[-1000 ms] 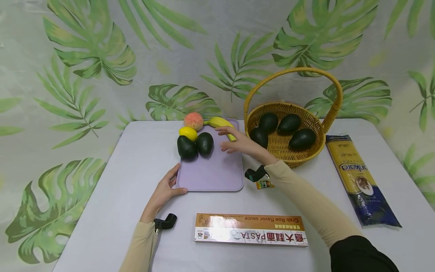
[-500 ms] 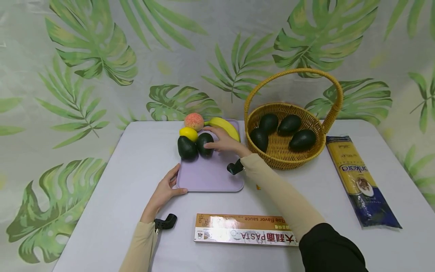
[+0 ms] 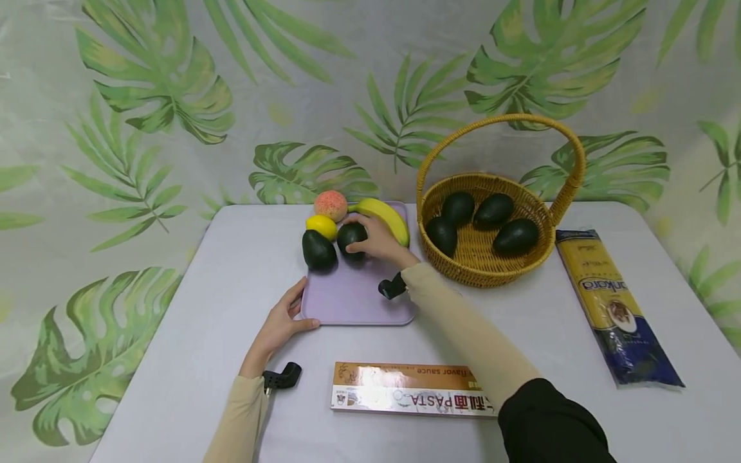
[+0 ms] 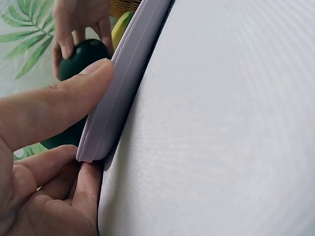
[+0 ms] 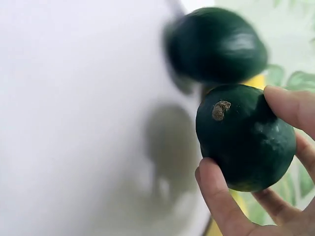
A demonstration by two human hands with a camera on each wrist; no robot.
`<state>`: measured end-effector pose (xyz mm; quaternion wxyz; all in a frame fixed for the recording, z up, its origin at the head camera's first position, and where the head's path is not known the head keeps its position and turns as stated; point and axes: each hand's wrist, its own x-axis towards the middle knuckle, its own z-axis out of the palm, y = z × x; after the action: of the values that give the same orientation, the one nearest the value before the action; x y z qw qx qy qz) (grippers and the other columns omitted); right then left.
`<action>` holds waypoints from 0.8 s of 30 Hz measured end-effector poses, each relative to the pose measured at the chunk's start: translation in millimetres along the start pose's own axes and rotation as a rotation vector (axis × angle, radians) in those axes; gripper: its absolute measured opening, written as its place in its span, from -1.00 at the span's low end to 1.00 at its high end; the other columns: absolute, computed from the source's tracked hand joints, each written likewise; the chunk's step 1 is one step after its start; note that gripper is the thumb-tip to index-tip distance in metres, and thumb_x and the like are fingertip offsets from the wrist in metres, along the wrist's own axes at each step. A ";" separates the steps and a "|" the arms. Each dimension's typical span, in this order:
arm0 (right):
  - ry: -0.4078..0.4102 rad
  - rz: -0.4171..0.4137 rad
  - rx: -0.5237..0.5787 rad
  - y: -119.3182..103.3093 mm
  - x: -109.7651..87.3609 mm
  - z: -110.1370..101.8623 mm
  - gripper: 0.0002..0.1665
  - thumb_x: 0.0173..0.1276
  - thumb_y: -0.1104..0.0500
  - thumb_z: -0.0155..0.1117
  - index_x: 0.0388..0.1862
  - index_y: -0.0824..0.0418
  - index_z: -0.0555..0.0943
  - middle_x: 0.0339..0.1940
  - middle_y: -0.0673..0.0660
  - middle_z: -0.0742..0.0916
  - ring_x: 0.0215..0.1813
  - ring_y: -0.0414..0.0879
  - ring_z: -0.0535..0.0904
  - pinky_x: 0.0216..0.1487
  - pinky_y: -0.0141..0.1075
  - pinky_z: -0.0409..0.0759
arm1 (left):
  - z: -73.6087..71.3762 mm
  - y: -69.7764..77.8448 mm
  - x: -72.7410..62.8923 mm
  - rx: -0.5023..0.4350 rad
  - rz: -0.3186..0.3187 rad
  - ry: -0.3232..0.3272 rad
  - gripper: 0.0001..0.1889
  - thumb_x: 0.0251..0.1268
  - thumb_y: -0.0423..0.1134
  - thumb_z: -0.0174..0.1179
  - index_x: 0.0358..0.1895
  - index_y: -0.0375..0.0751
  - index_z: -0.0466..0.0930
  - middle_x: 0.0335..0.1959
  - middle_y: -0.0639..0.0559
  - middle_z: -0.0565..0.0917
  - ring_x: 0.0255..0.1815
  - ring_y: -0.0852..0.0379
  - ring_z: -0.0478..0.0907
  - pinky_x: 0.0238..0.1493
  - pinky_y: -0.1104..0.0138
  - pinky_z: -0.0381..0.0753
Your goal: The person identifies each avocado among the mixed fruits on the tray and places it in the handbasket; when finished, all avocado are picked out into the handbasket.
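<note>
My right hand point(image 3: 379, 239) grips an avocado point(image 5: 246, 140) over the lilac tray point(image 3: 359, 302), thumb and fingers spread round it. In the right wrist view its brown stem scar faces the camera and a shadow falls on the tray. A second avocado point(image 3: 319, 251) lies just left of it on the tray. Behind them are a lemon point(image 3: 321, 226) and a peach point(image 3: 330, 206), with a banana point(image 3: 382, 215) to the right, partly behind the right hand. My left hand point(image 3: 283, 326) holds the tray's near left corner; in the left wrist view the thumb point(image 4: 74, 101) lies over the rim.
A wicker basket point(image 3: 483, 276) with a tall handle stands right of the tray, several avocados inside. Further right lies a blue and yellow pasta bag point(image 3: 616, 308). A long pasta box point(image 3: 405, 389) sits in front, its right end hidden under my right forearm.
My right hand has moved left from above the tray's right side and taken hold of the avocado, which has tilted slightly. The left hand stays at the tray's corner.
</note>
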<state>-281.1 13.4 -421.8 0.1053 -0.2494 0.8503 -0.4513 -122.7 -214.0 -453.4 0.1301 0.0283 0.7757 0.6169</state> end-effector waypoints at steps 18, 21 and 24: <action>-0.147 0.006 0.217 -9.4 -107.3 -129.9 -0.31 0.28 0.11 0.36 0.37 -0.03 0.37 0.39 0.04 0.32 0.21 0.11 0.42 0.13 0.02 0.48 | 1.7 1.5 -0.1 0.024 -0.007 0.002 -0.02 0.07 -0.56 0.32 0.50 -0.40 -0.15 0.50 -0.35 -0.11 0.47 -0.21 -0.01 0.38 0.21 0.17; -0.112 0.029 0.188 7.5 -122.3 -151.9 -0.32 0.30 0.14 0.34 0.38 0.00 0.35 0.38 0.06 0.31 0.29 0.09 0.31 0.17 0.04 0.43 | 1.8 2.1 -0.7 0.024 -0.003 0.002 -0.02 0.07 -0.55 0.33 0.50 -0.40 -0.15 0.50 -0.34 -0.11 0.47 -0.21 -0.01 0.38 0.21 0.18; -0.067 0.061 0.167 26.1 -134.3 -169.6 -0.31 0.32 0.16 0.32 0.40 0.03 0.33 0.40 0.09 0.29 0.33 0.10 0.25 0.19 0.08 0.38 | 2.2 3.2 -1.3 0.027 -0.005 0.003 -0.02 0.07 -0.55 0.33 0.50 -0.39 -0.14 0.50 -0.34 -0.10 0.47 -0.21 -0.01 0.38 0.22 0.17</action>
<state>-243.7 216.6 -352.6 0.1677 -0.2286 0.8129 -0.5088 -121.3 -211.4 -450.5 0.1300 0.0270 0.7844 0.6059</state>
